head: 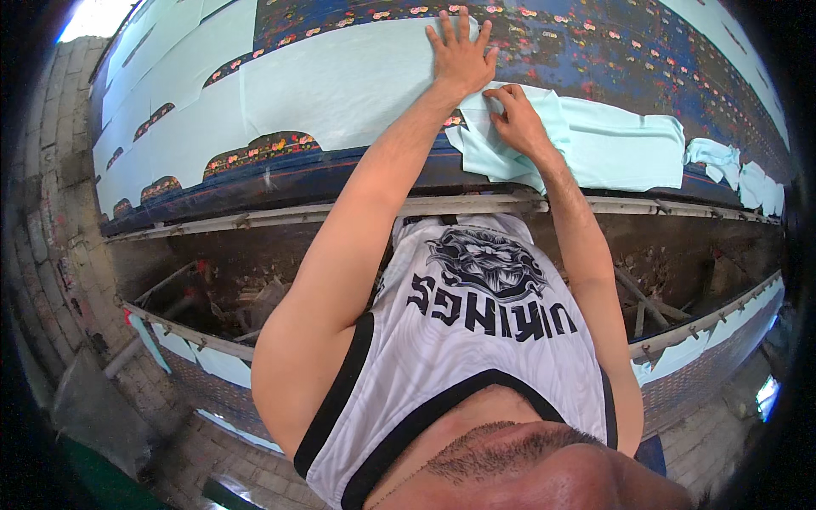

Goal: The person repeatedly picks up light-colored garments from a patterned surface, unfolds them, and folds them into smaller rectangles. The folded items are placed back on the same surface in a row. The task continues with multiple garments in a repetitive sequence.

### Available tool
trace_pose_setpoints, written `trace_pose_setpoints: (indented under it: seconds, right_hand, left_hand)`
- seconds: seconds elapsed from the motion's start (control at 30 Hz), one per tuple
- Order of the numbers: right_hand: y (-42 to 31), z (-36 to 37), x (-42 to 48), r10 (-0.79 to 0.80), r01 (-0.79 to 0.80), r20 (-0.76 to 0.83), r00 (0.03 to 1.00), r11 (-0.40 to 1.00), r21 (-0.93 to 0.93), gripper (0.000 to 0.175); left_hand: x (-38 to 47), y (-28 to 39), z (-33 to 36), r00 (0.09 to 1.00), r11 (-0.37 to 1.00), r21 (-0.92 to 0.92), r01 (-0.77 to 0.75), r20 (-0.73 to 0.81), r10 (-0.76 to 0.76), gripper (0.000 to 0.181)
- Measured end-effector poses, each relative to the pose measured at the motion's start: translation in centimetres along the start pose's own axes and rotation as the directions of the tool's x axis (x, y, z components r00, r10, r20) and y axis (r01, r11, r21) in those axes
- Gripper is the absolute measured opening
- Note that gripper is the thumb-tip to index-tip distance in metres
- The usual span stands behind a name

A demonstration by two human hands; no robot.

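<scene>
My left hand lies flat with fingers spread on the far right end of a smooth, pale mint fabric panel. Just below and to its right, my right hand pinches the edge of a loose mint fabric piece. That piece is rumpled near my fingers and trails off to the right, over the near part of the long table. The fingertips of my right hand are partly hidden against the cloth. Dark and stained, the table surface carries rows of small printed motifs.
More mint panels lie flat at the left, with curved cutouts between them. Crumpled fabric pieces sit along the right. A metal rail runs along the table's near edge. Behind me stands another long table on a brick-paved floor.
</scene>
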State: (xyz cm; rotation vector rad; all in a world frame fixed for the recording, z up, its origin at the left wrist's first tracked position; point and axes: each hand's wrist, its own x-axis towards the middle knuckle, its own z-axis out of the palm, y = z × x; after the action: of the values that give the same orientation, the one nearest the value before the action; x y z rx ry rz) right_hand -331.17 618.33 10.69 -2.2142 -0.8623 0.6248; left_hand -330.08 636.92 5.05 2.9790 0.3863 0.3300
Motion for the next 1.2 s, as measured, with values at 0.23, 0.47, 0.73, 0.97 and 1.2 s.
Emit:
trace_pose_setpoints:
  seconds: [0.23, 0.47, 0.73, 0.97, 1.2]
  right_hand:
    - [-0.6, -1.3, -0.4, 0.11, -0.109, 0.054, 0.992, 0.994, -0.017, 0.046]
    - [-1.1, -1.4, 0.0, 0.128, -0.127, 0.034, 0.991, 0.991, -0.032, 0.047]
    - [-1.1, -0.7, -1.3, 0.117, -0.118, -0.083, 0.99, 0.993, -0.012, 0.046]
    - [0.1, -0.1, -1.2, 0.053, -0.049, -0.107, 0.993, 0.998, 0.039, 0.042]
    - [1.7, 0.4, -2.9, 0.055, -0.051, -0.146, 0.988, 0.998, 0.031, 0.043]
  left_hand:
    - [1.7, 0.2, 2.0, 0.998, 0.987, -0.16, 0.024, -0.045, -0.032, 0.069]
    - [2.8, 0.7, 2.8, 0.96, 0.933, -0.319, 0.167, -0.165, -0.228, 0.066]
    - [2.5, 0.0, 1.1, 0.999, 0.961, -0.273, 0.043, -0.002, -0.045, 0.072]
    - [-1.1, -3.4, 1.3, 0.987, 0.983, -0.095, -0.16, -0.045, 0.156, 0.077]
    - [-10.9, -17.2, -4.7, 1.0, 1.0, 0.01, 0.001, 0.024, -0.001, 0.082]
